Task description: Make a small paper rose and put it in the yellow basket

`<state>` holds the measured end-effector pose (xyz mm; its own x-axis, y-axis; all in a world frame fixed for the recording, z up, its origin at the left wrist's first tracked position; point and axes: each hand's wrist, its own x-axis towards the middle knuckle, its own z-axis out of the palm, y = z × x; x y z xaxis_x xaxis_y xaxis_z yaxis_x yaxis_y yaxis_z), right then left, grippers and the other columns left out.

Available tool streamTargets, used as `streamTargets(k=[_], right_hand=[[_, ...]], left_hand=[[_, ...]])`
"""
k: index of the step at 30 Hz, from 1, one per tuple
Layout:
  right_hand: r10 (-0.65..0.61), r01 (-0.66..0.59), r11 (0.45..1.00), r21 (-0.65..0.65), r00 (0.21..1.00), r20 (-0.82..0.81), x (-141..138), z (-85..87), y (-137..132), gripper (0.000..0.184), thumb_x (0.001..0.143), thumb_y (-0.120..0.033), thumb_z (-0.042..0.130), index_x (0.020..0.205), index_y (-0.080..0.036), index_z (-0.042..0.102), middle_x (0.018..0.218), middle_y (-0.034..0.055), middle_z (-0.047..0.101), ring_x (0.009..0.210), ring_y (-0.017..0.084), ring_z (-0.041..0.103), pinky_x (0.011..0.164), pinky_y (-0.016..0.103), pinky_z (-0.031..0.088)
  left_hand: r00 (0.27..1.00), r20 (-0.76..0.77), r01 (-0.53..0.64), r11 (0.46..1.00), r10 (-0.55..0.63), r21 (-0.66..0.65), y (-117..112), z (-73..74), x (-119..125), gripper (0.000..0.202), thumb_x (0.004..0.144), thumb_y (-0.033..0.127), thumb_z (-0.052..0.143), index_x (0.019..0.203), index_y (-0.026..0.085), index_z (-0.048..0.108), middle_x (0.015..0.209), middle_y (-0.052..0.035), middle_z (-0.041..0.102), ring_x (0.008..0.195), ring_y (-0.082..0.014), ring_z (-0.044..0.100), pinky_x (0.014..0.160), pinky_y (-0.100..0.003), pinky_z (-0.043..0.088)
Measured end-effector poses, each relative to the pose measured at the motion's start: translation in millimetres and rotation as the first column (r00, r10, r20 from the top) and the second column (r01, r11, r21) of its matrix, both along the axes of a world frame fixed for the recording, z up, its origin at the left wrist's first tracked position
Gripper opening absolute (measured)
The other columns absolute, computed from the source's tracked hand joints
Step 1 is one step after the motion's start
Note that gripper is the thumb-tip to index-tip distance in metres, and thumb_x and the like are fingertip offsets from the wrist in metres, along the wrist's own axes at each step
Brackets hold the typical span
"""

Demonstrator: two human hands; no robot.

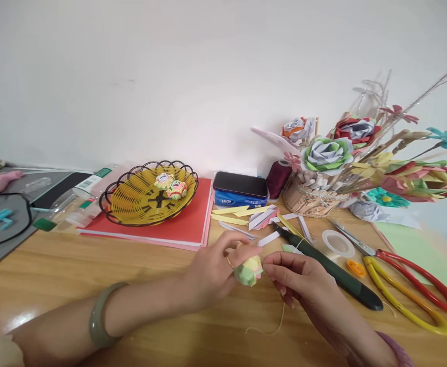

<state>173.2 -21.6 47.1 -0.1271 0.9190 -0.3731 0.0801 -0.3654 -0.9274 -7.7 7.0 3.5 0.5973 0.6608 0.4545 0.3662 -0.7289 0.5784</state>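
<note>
My left hand (211, 267), wearing a pale green bangle (98, 316) at the wrist, grips a small rounded paper flower (249, 270) in pale green, yellow and pink. Thumb and forefinger of my right hand (303, 280) are pinched together at the flower's right edge. A cream thread (274, 329) hangs below my right hand and curls on the table. Whether a needle sits between those fingertips is too small to tell. Just beyond the hands lie folded paper strips (269, 237) and a dark green utility knife (345, 280).
Right of the hands are a thread spool (338, 243), red-and-yellow-handled scissors (410, 270) and a basket of paper flowers (307, 199). A yellow woven basket (131, 204) holding small flowers rests on red paper (185, 229). Behind the strips, a phone (240, 183) lies on a blue pack.
</note>
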Motion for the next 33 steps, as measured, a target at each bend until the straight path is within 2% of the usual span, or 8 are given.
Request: streamTargets(k=[4, 7, 12, 17, 20, 25, 30, 33], right_hand=[[-0.024, 0.024, 1.0, 0.019, 1.0, 0.02, -1.1, 2.1, 0.1, 0.022, 0.062, -0.037, 0.067, 0.063, -0.015, 0.064, 0.053, -0.0032, 0.05, 0.043, 0.005, 0.036, 0.038, 0.018, 0.03], [-0.079, 0.073, 0.993, 0.087, 0.995, 0.061, -2.2, 5.1, -1.6, 0.022, 0.061, -0.038, 0.068, 0.065, -0.017, 0.061, 0.056, -0.0033, 0.051, 0.045, 0.006, 0.037, 0.039, 0.018, 0.033], [0.001, -0.004, 1.0, 0.03, 0.996, 0.088, -2.1, 5.0, -3.3, 0.021, 0.063, -0.037, 0.065, 0.063, -0.016, 0.064, 0.056, -0.0026, 0.051, 0.044, 0.006, 0.037, 0.039, 0.019, 0.033], [-0.012, 0.009, 0.999, 0.043, 0.998, 0.063, -1.1, 3.3, -3.2, 0.019, 0.062, -0.036, 0.065, 0.063, -0.017, 0.063, 0.055, -0.0033, 0.05, 0.044, 0.006, 0.038, 0.038, 0.019, 0.034], [-0.021, 0.017, 0.998, 0.065, 0.997, 0.073, -1.1, 3.3, -3.3, 0.02, 0.062, -0.037, 0.066, 0.063, -0.017, 0.062, 0.056, -0.0034, 0.05, 0.045, 0.006, 0.038, 0.038, 0.018, 0.034], [-0.002, 0.0, 1.0, 0.025, 0.997, 0.074, -1.2, 2.9, -3.0, 0.021, 0.063, -0.038, 0.065, 0.065, -0.017, 0.065, 0.056, -0.0029, 0.053, 0.042, 0.005, 0.037, 0.039, 0.02, 0.031], [0.035, -0.036, 0.999, -0.016, 0.999, -0.02, 0.1, 2.4, -2.7, 0.022, 0.063, -0.037, 0.067, 0.066, -0.016, 0.065, 0.05, -0.0051, 0.048, 0.041, 0.005, 0.036, 0.038, 0.019, 0.028], [0.058, -0.06, 0.998, -0.02, 0.995, -0.081, 1.5, 0.8, -3.5, 0.023, 0.064, -0.036, 0.068, 0.061, -0.015, 0.062, 0.049, -0.0053, 0.046, 0.041, 0.004, 0.036, 0.039, 0.018, 0.028]], left_hand=[[0.992, -0.095, -0.086, 0.996, 0.085, -0.001, -1.3, 1.1, -0.6, 0.038, 0.085, 0.023, 0.043, 0.121, 0.034, 0.048, 0.117, -0.004, 0.05, 0.091, -0.0166, 0.057, 0.078, -0.031, 0.048], [0.989, -0.092, -0.121, 0.993, 0.12, -0.009, -2.1, 1.7, -0.3, 0.037, 0.085, 0.025, 0.045, 0.12, 0.035, 0.051, 0.117, -0.0037, 0.052, 0.09, -0.017, 0.056, 0.08, -0.032, 0.047], [0.983, -0.088, -0.162, 0.986, 0.164, 0.022, -3.1, 0.1, -0.4, 0.037, 0.085, 0.026, 0.046, 0.12, 0.036, 0.051, 0.117, -0.0033, 0.053, 0.093, -0.0183, 0.056, 0.079, -0.032, 0.046], [0.975, 0.006, -0.221, 0.974, 0.222, -0.038, -4.4, 1.3, 1.5, 0.027, 0.082, 0.028, 0.051, 0.105, 0.035, 0.062, 0.103, -0.0011, 0.061, 0.086, -0.016, 0.057, 0.071, -0.026, 0.046], [0.964, 0.081, -0.249, 0.966, 0.254, -0.07, -5.4, 3.8, 4.9, 0.021, 0.081, 0.029, 0.052, 0.099, 0.032, 0.064, 0.097, -0.002, 0.064, 0.085, -0.0166, 0.058, 0.071, -0.026, 0.045], [0.978, 0.08, -0.188, 0.98, 0.193, -0.066, -5.7, 11.3, 7.4, 0.018, 0.081, 0.031, 0.053, 0.093, 0.032, 0.067, 0.092, -0.0029, 0.066, 0.084, -0.0192, 0.059, 0.069, -0.028, 0.044], [0.976, 0.091, -0.183, 0.971, 0.198, -0.151, -6.4, 17.6, 7.5, 0.02, 0.082, 0.034, 0.05, 0.089, 0.028, 0.067, 0.079, -0.0043, 0.064, 0.079, -0.0191, 0.058, 0.072, -0.029, 0.044], [0.99, 0.041, -0.131, 0.984, 0.137, -0.12, -6.5, 19.0, 6.5, 0.022, 0.083, 0.031, 0.048, 0.091, 0.029, 0.068, 0.08, -0.0046, 0.065, 0.083, -0.0199, 0.058, 0.076, -0.03, 0.044]])
